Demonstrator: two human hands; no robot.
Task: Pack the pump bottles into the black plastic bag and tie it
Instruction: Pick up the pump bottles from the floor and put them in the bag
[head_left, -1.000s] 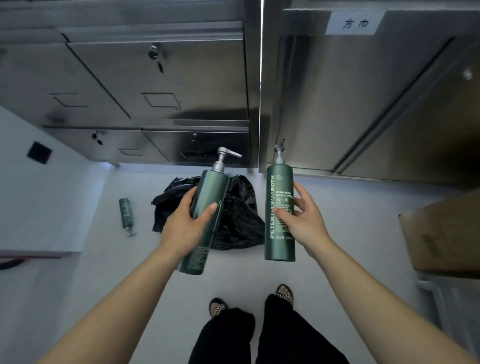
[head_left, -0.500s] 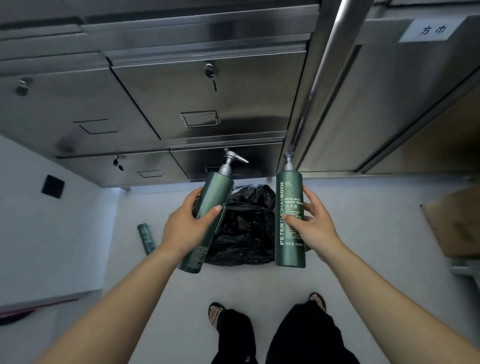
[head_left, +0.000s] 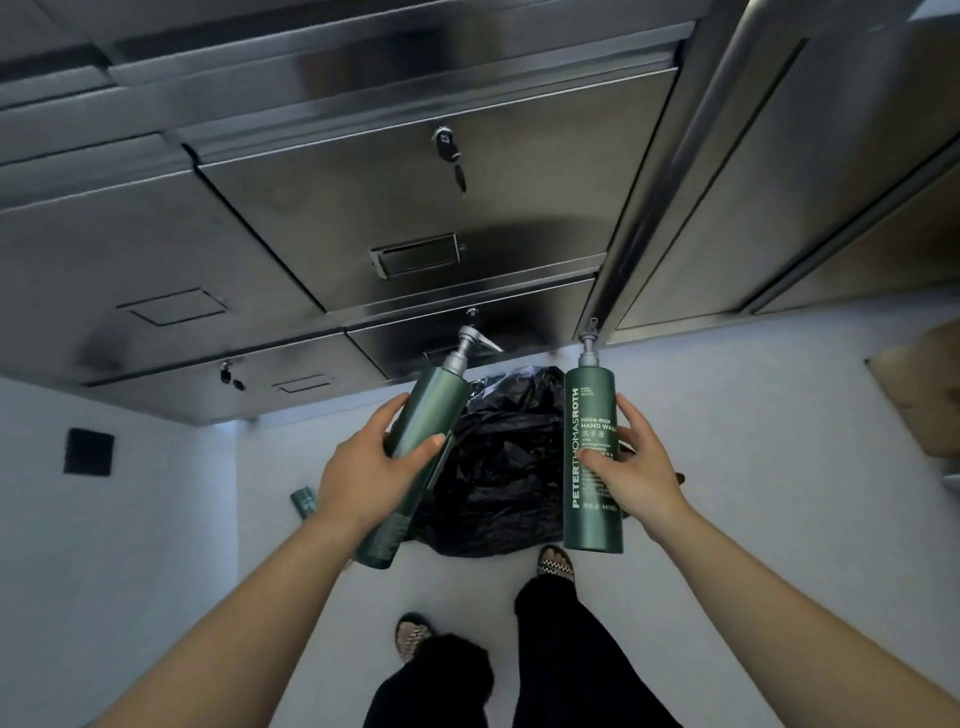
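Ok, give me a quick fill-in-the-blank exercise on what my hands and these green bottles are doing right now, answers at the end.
1. The left hand holds a plain dark green pump bottle that is ____ rather than upright.
2. The right hand holds the green pump bottle with white lettering, labelled hand ____.
3. The crumpled black plastic bag lies on the ____.
4. A third small green bottle lies on the floor to the ____ of the bag.

Answers: tilted; wash; floor; left
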